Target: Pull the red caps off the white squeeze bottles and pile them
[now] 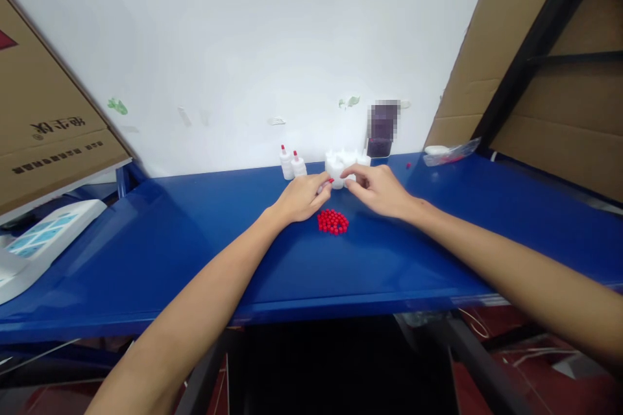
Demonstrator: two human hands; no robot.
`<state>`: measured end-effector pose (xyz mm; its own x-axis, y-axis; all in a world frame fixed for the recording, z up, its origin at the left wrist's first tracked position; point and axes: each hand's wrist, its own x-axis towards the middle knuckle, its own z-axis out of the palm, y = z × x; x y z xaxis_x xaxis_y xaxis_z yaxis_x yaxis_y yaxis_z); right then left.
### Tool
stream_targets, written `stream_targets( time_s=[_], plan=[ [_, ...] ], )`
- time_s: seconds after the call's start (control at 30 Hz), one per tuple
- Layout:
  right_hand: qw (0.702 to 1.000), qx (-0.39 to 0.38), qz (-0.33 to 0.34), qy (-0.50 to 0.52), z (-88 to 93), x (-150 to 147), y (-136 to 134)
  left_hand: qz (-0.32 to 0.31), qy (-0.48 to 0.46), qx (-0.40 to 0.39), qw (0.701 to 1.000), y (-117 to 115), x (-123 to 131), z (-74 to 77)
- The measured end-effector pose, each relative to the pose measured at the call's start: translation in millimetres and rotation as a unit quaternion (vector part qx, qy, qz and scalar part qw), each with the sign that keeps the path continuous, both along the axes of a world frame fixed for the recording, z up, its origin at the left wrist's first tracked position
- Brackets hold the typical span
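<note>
My left hand (305,197) is closed around a small white bottle, mostly hidden by the fingers, whose red cap (331,180) pokes out toward the right. Facing it, my right hand (378,189) has its thumb and index finger apart with nothing visible between them. Behind both hands is a group of white bottles (335,165) with no red caps showing. Two white bottles with red tips (286,163) stand upright near the wall, behind my left hand. A pile of small red caps (333,222) lies on the blue table (195,227) in front of my hands.
A dark phone (379,146), partly pixelated, leans on the wall. One loose red cap (408,165) and a clear plastic bag (452,153) lie at the back right. A white device (53,240) sits at the left edge, below a cardboard box (53,117).
</note>
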<state>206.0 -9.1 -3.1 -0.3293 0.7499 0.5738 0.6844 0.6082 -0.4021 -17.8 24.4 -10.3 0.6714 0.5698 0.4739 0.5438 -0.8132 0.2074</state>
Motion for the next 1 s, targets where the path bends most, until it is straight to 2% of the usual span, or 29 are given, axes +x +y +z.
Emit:
stream_targets(
  time_s=[0.17,0.43,0.63,1.0],
  plan=[
    [1.000,-0.023,0.006,0.015,0.6,-7,-5,-0.010,-0.007,-0.001,1.000,-4,3,0.5],
    [0.994,-0.064,0.092,-0.005,-1.7,-12,-14,-0.018,0.017,0.043,0.999,-9,8,3.5],
    [0.994,-0.070,0.076,-0.021,-2.1,-11,-11,-0.029,0.070,0.054,0.996,-10,12,1.4],
    [0.996,-0.045,0.072,-0.023,-1.6,-12,-9,-0.046,0.050,0.035,0.997,-8,13,-0.7]
  ],
)
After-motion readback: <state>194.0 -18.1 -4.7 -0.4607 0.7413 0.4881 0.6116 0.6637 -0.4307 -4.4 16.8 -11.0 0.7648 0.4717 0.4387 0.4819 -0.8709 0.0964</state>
